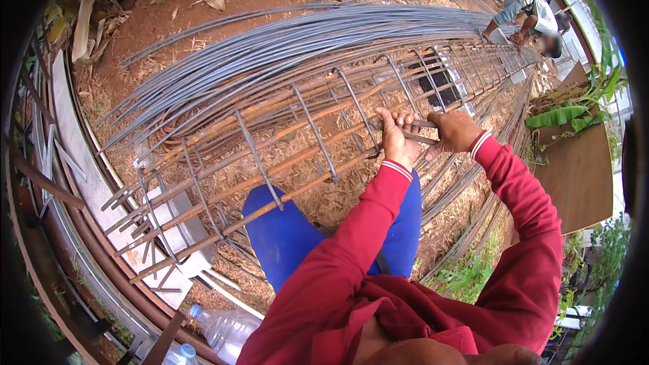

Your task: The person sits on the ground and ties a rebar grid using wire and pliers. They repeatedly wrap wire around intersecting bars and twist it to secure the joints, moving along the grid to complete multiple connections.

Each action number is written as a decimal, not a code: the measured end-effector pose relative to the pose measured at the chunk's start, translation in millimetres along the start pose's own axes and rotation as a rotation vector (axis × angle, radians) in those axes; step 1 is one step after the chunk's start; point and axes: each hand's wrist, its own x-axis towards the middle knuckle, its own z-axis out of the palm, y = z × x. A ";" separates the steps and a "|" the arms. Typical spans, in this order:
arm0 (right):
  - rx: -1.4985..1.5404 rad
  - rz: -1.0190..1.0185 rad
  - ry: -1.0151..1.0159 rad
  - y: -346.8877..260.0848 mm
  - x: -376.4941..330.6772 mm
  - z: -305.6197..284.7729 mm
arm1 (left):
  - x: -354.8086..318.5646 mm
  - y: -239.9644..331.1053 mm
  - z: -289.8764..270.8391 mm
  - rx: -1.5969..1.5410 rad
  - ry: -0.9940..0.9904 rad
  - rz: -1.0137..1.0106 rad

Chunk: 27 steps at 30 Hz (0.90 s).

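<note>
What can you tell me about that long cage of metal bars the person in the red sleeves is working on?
The rebar cage is a long frame of rusty brown steel bars lying lengthwise, ringed at intervals by grey square stirrups. It lies on its side across straw-strewn red soil, running from lower left toward a second person crouched at its far end. A bundle of loose grey rods lies along its far side. The left hand and right hand grip it together at one upper bar, around a thin metal tool.

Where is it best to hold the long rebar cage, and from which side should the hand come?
Probably from above, on the near top bar of the rebar cage, in a bare stretch between two stirrups. The left hand and right hand grip there already; the far side lies behind the loose rods.
</note>
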 end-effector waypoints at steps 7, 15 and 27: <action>-0.037 -0.035 0.389 -18.1 -5.2 24.2 | -11.2 6.0 5.4 0.101 0.139 0.028; 0.965 -0.182 -0.906 34.7 45.1 5.9 | -11.8 16.0 -16.3 0.147 0.034 -0.054; 0.319 -0.143 0.302 7.6 5.2 64.9 | -25.2 12.5 -0.2 0.574 0.118 0.063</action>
